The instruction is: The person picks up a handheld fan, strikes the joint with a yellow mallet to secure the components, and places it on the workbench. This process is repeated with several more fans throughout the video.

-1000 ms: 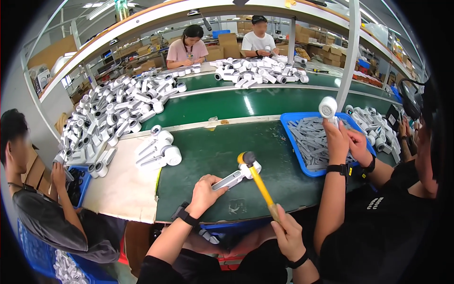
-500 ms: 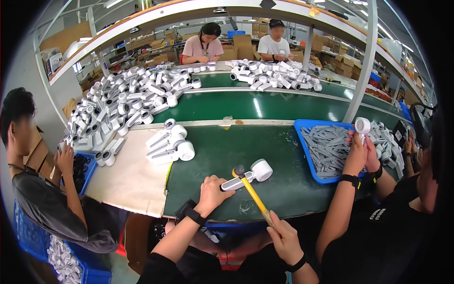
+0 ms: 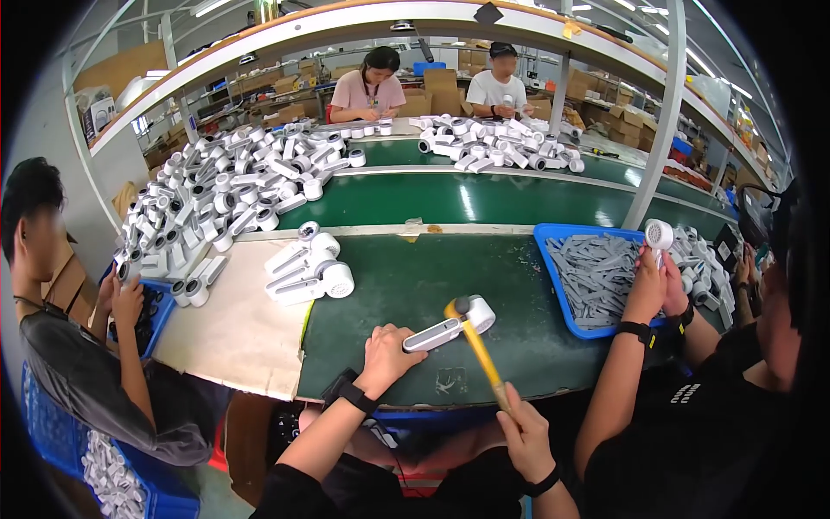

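A white handheld device [image 3: 437, 332] with a round head and a grey-edged handle lies on the green work surface in front of me. My left hand [image 3: 389, 356] grips its handle end, fingers closed round it. In my right hand [image 3: 527, 439] is a mallet [image 3: 484, 359] with a yellow handle and a yellow and black head. The mallet's head is over the device where the handle meets the round head; whether they touch I cannot tell. A few similar white devices [image 3: 313, 266] lie together to the left, on the edge of a beige board.
At right stands a blue tray [image 3: 564, 303] of grey strips, beside a co-worker's hands [image 3: 653, 281] holding a white device. A large heap of white devices [image 3: 233, 177] lies at back left. Another co-worker [image 3: 86, 346] sits at left, and a metal post [image 3: 661, 130] rises behind the tray.
The mallet's head has shifted right and slightly up, from above the device's handle toward its round head. My left hand keeps its hold on the device.
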The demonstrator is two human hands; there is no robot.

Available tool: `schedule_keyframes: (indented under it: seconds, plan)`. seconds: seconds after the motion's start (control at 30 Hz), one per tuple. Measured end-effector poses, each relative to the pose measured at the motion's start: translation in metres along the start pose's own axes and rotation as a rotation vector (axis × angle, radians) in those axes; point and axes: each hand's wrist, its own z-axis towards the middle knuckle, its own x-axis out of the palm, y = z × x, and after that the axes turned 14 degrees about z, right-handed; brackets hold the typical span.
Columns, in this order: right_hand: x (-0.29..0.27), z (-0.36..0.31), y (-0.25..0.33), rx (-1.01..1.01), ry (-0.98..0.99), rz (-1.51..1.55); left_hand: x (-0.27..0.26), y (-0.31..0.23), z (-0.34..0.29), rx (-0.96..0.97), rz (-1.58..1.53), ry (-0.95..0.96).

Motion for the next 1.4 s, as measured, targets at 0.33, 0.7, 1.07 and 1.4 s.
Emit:
schedule_keyframes:
  seconds: [0.33,0.7,1.07,1.4]
  plan:
    - [0.000,-0.002,-0.014,0.084,-0.044,-0.157,0.005,-0.045,0.021,0.130,0.065,-0.076]
    - [-0.010,-0.035,-0.038,0.153,-0.114,0.090,-0.025,0.099,0.002,-0.117,0.380,-0.369]
    - [0.006,0.000,-0.036,0.483,-0.142,0.834,-0.038,0.067,0.012,0.027,0.527,-0.546]
    - [0.039,0.066,-0.057,0.514,-0.045,0.927,0.005,-0.014,0.063,0.079,-0.102,0.047]
